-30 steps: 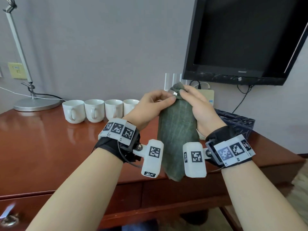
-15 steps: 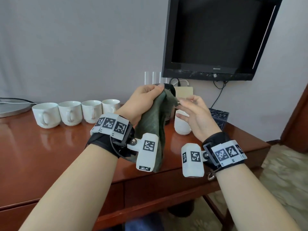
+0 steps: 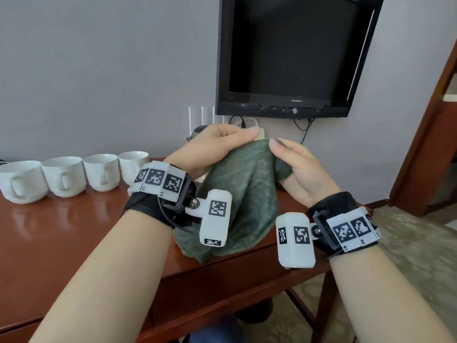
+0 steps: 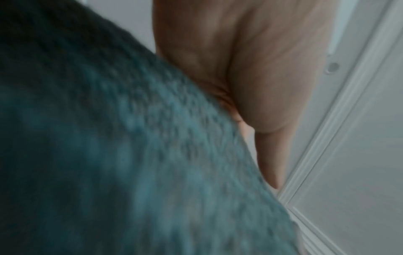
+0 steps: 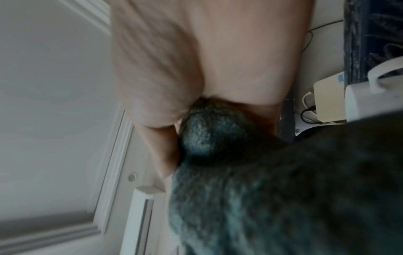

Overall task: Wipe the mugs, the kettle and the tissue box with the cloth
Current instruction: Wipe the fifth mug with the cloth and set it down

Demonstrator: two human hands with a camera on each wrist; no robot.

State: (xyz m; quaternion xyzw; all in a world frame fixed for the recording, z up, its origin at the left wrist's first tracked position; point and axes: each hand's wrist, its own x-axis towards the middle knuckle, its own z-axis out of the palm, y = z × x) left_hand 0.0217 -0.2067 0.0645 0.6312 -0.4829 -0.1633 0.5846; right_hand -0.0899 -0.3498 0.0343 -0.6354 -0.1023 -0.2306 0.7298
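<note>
My left hand [image 3: 210,149] and right hand [image 3: 301,169] each pinch the top edge of the soft, limp cloth [image 3: 242,194], which drapes and needs bunching for grip.

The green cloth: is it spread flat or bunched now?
Bunched. The green cloth hangs in folds above the table, pinched at its top by the left hand and right hand.

Looks like a hotel rm: wall-mounted TV [image 3: 294,53], row of white mugs [image 3: 61,175] on wooden table [image 3: 61,231], carpet [image 3: 420,256].
</note>
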